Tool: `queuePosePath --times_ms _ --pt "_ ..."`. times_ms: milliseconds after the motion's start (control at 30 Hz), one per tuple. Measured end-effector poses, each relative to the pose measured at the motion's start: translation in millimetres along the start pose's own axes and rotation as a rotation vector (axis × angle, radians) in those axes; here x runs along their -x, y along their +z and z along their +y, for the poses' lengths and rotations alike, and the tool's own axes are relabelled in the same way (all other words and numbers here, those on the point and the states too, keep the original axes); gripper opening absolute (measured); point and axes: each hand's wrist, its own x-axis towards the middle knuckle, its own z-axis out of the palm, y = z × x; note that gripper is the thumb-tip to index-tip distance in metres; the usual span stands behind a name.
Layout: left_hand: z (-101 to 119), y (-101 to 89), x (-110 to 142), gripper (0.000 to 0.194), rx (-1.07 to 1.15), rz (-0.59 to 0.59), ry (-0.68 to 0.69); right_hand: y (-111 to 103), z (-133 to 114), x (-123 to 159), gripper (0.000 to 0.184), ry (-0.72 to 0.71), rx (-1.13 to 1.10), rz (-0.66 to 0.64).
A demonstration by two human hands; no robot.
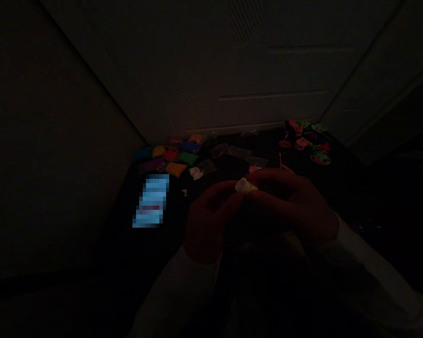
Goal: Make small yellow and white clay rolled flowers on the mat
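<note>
In dim light, my left hand (209, 218) and my right hand (296, 202) meet over the dark table. Between their fingertips is a small pale yellow and white piece of modelling clay (246, 186). My left thumb and fingers pinch its left side, and my right fingers close on its right end. Just beyond my right hand lies a pink lump of clay (254, 168) by a clear bag. A white lump of clay (196, 173) rests on a small bag past my left hand.
Several bags of coloured clay (176, 169) lie at the back left. A lit phone (151, 201), its screen blurred, is left of my hands. Coloured clay shapes (301, 143) stand at the back right, before a pale panel (254, 110).
</note>
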Motion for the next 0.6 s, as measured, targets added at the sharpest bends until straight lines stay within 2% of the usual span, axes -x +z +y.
queuePosePath --times_ms 167,267,367,500,600 --pt "6 8.2 8 0.015 0.203 -0.037 -0.067 1 -13 12 0.037 -0.066 0.052 0.074" --pt "7 12.7 10 0.016 0.263 -0.036 -0.105 2 -14 13 0.034 -0.081 0.093 0.094" --pt "5 12.5 10 0.017 0.284 -0.057 -0.1 2 -14 11 0.025 -0.089 0.123 0.096" --pt "4 8.2 11 0.024 0.251 -0.059 -0.056 1 -13 10 0.026 -0.086 0.147 0.052" --pt "5 7.1 12 0.021 0.182 -0.049 -0.051 2 -13 12 0.027 -0.082 0.151 0.027"
